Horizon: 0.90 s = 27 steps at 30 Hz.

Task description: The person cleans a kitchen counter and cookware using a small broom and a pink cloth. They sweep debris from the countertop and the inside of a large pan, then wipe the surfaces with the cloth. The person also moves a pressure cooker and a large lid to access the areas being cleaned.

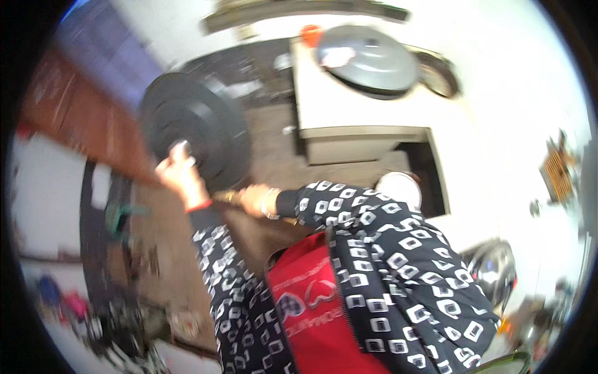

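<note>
My left hand (181,175) grips a shiny knob at the middle of a large round dark lid (212,124). The lid is blurred and held out to the left, its broad face towards me. Close beside it, my right hand (254,198), with a pale bracelet at the wrist, is closed around a yellowish stick-like handle (225,196). One end of this handle points at the lid; another bit shows beneath my right sleeve. What it belongs to cannot be made out.
On a white counter (322,110) sit a grey domed metal lid (371,61), an orange object (311,35) and a dark-rimmed round object (438,75). Below stands a white round container (399,187). A green stool (119,215), a reddish-brown wooden panel (88,112) and blurred clutter (121,322) lie leftward.
</note>
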Each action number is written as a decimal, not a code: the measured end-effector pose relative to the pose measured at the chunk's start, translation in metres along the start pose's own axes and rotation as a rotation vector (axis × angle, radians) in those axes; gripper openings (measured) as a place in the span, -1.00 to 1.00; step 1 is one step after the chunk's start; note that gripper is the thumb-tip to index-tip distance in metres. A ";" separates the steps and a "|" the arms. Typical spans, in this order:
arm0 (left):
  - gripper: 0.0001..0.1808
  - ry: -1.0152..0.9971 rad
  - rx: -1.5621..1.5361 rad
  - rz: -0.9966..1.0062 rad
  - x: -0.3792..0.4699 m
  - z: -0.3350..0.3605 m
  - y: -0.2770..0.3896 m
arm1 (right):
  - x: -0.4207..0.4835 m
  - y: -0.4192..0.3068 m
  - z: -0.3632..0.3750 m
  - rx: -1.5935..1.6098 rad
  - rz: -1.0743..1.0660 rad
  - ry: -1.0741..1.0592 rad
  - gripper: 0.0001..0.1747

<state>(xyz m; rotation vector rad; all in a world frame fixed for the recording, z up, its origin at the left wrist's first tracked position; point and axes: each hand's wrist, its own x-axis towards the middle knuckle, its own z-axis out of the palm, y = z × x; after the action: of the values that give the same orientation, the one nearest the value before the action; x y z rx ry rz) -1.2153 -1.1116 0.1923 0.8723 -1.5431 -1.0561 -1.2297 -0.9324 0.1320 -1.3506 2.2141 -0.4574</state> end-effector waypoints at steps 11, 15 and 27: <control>-0.56 -0.231 0.498 0.478 -0.014 0.057 -0.018 | -0.219 0.232 0.031 0.264 0.585 0.234 -0.55; -0.58 -0.354 0.530 0.519 -0.041 0.111 -0.015 | -0.292 0.288 0.019 0.650 0.552 0.574 -0.49; -0.74 -0.468 0.212 -0.003 -0.113 0.268 0.020 | -0.436 0.446 -0.017 0.799 0.828 1.217 -0.51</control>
<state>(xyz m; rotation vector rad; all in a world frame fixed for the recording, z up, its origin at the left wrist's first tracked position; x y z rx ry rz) -1.4541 -0.9497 0.1495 0.8033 -2.0747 -1.1678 -1.3958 -0.3416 0.0180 0.4711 2.5781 -1.8512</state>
